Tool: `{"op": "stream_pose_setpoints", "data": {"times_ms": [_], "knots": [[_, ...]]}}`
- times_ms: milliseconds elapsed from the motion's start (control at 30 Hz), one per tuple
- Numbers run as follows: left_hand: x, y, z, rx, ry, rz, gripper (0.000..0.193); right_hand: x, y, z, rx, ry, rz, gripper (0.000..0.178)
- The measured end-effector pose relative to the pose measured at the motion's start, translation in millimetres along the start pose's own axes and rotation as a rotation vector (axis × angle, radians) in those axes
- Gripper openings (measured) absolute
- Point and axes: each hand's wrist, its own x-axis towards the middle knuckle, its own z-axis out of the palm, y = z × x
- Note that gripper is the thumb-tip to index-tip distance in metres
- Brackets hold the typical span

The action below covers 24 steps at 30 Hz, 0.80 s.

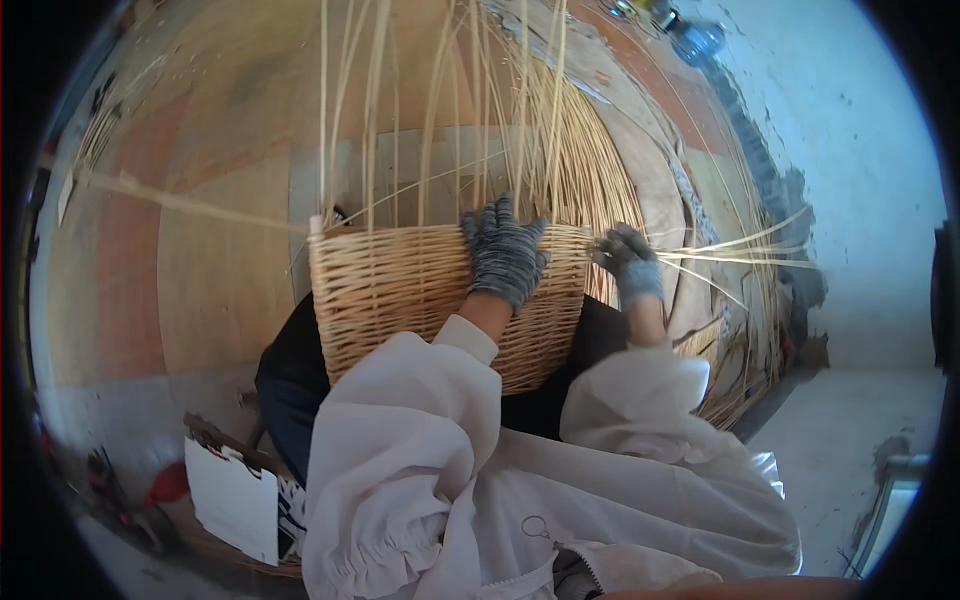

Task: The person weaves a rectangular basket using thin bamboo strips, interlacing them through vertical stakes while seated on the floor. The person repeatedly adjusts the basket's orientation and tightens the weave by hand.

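Note:
A woven wicker basket wall lies across my lap, with several long upright stakes rising from its far edge. My left hand, in a grey glove, rests on the weave near that edge. Its fingers are spread, with the fingertips past the edge among the stakes. At the wall's right end, my right hand, also gloved, is closed around a bunch of thin wicker strands, whose loose ends fan out to the right. Its fingertips are partly hidden.
A large bundle of wicker rods lies beyond the basket on the right, over a cloth. One loose strand stretches left from the basket corner. A white box stands at lower left. A pale wall bounds the right side.

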Motion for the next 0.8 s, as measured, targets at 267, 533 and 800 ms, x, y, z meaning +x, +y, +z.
{"op": "stream_pose_setpoints", "data": {"times_ms": [267, 533, 800], "knots": [[-97, -149, -68, -0.603, 0.628, -0.375, 0.042, -70, -38, 218, -0.828, -0.768, -1.256, 0.014], [-93, -162, -64, -0.495, 0.567, -0.316, 0.044, 82, 78, 403, -2.512, -1.526, -0.681, 0.026], [-106, -182, -58, -0.52, 0.463, -0.42, 0.046, -55, -96, 294, -1.843, -1.227, -1.586, 0.022]]}}
